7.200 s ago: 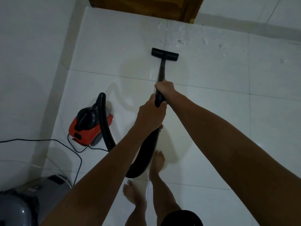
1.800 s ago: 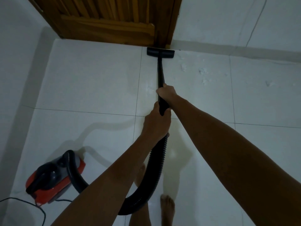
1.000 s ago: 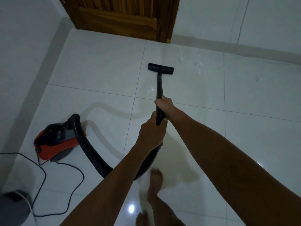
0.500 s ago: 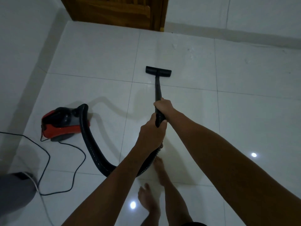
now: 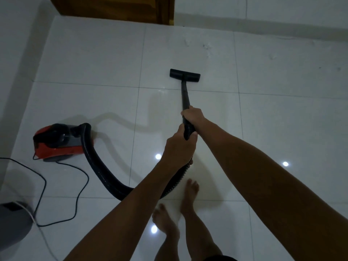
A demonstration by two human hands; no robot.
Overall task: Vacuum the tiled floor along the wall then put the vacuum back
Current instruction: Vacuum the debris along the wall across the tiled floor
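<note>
The black vacuum wand (image 5: 185, 95) points away from me, its flat nozzle (image 5: 184, 75) resting on the white tiled floor (image 5: 282, 119), about one tile short of the far wall. My right hand (image 5: 193, 115) grips the wand higher up. My left hand (image 5: 178, 147) grips the ribbed hose end just behind it. The black hose (image 5: 98, 166) loops left to the red and black vacuum body (image 5: 60, 142), which sits on the floor near the left wall. White debris specks (image 5: 207, 47) lie on the tiles beyond the nozzle.
A wooden door (image 5: 113, 6) stands at the far wall. A black power cord (image 5: 62, 185) trails from the vacuum body across the floor at the left. A grey object (image 5: 13, 223) sits at the lower left. My bare feet (image 5: 177, 208) stand behind the hose.
The nozzle went forward to the door frame, then came back about one tile. I have stepped backward, and the vacuum body now sits further from the door.
</note>
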